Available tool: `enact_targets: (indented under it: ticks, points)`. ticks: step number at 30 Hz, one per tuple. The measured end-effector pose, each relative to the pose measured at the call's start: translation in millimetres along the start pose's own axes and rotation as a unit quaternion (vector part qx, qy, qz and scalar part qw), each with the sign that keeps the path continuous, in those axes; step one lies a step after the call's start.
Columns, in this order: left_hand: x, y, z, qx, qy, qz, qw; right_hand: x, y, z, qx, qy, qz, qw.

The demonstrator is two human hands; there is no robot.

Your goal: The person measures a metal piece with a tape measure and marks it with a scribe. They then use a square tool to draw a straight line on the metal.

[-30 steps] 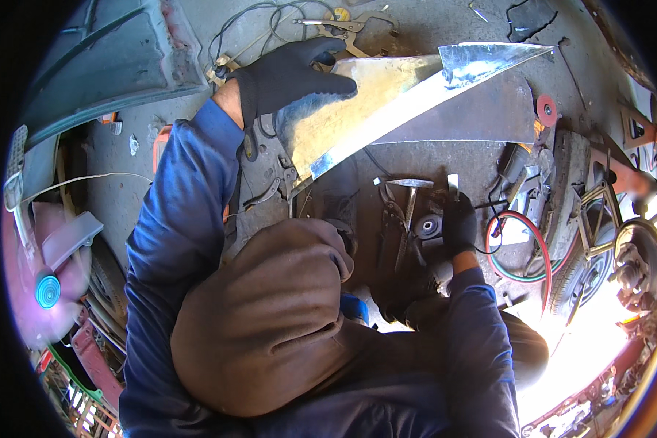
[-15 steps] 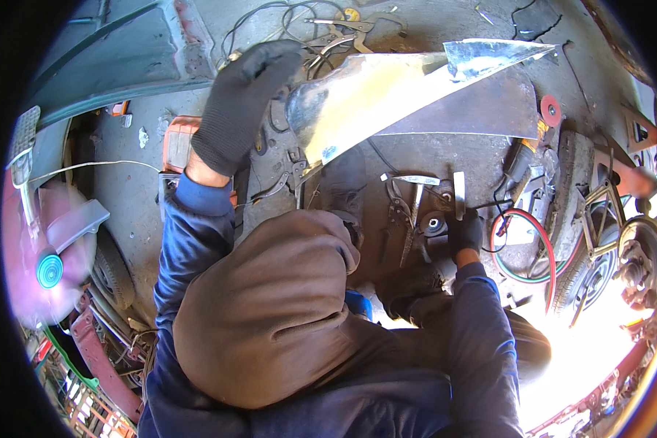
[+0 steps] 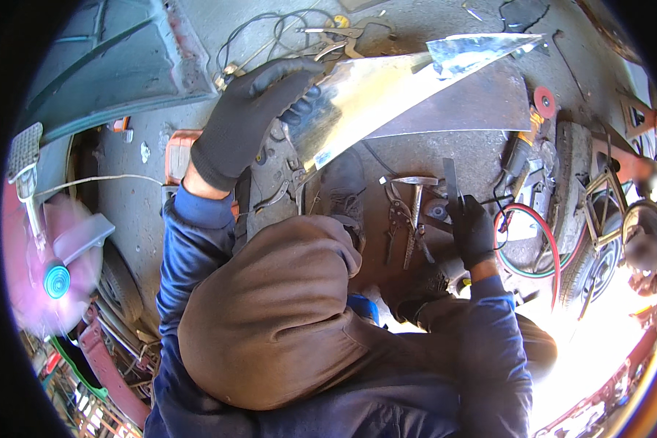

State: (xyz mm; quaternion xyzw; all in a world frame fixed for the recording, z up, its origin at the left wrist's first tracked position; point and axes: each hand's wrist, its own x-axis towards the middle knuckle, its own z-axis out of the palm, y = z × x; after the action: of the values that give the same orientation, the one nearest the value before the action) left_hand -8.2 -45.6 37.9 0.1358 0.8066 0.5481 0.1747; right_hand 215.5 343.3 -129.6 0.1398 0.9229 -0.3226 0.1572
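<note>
My left hand (image 3: 259, 117), in a black glove, has its fingers curled round the left end of a bent, pale sheet-metal piece (image 3: 379, 86). That piece slants up to the right, to a narrow pointed end. Below it a flat, dark metal sheet (image 3: 467, 102) shows. My right hand (image 3: 474, 232), gloved too, is closed round the lower end of a thin, flat metal strip (image 3: 450, 179) that points away from me. Left of this hand a hammer (image 3: 415, 204) and locking pliers (image 3: 399, 217) lie on the floor.
An angle grinder (image 3: 522, 146) with a red disc lies at right, near a red and green hose (image 3: 555, 252) and a wheel (image 3: 595, 266). A fan (image 3: 57, 277) spins at left, below a teal panel (image 3: 117, 66). More clamps (image 3: 343, 36) and cables lie at the far side.
My left hand has come right and down onto the end of the sheet-metal piece, closing its fingers there. My right hand has shifted slightly right, and the strip has turned in it.
</note>
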Motion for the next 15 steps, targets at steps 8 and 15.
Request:
enact_targets:
  ticks: [8,15]
  points:
    - [11,22,-16,0.106,-0.153,0.008,0.982,-52,-134,-113,0.424,-0.090,0.139,0.890]
    - [19,58,-14,0.168,-0.236,-0.069,0.955,-29,-205,-79,0.588,-0.169,0.075,0.787]
